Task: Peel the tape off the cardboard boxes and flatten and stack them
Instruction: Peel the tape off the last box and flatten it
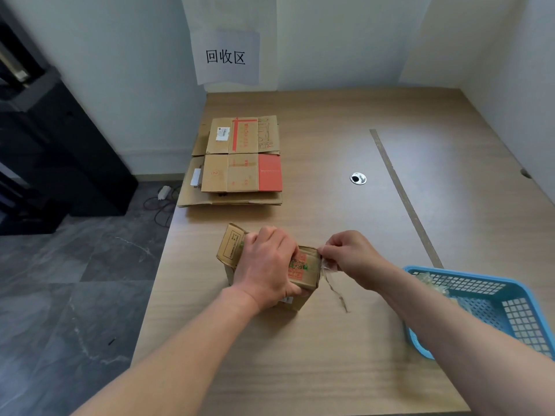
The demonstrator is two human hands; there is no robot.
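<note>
A small brown cardboard box (306,270) with red and green print stands on the wooden table (330,355) near its front. One flap sticks up at the box's left end. My left hand (267,265) grips the box from above, fingers curled over its top and near side. At the box's right edge my right hand (348,255) pinches a strip of clear tape (330,280). The strip hangs down from the box to the table, partly peeled. A stack of flattened cardboard boxes (237,163) lies farther back on the table's left side.
A blue plastic basket (492,307) with crumpled clear tape inside sits at the right, under my right forearm. A round cable hole (358,178) and a long seam mark the table. A paper sign (226,57) hangs on the wall. Dark furniture and floor lie left.
</note>
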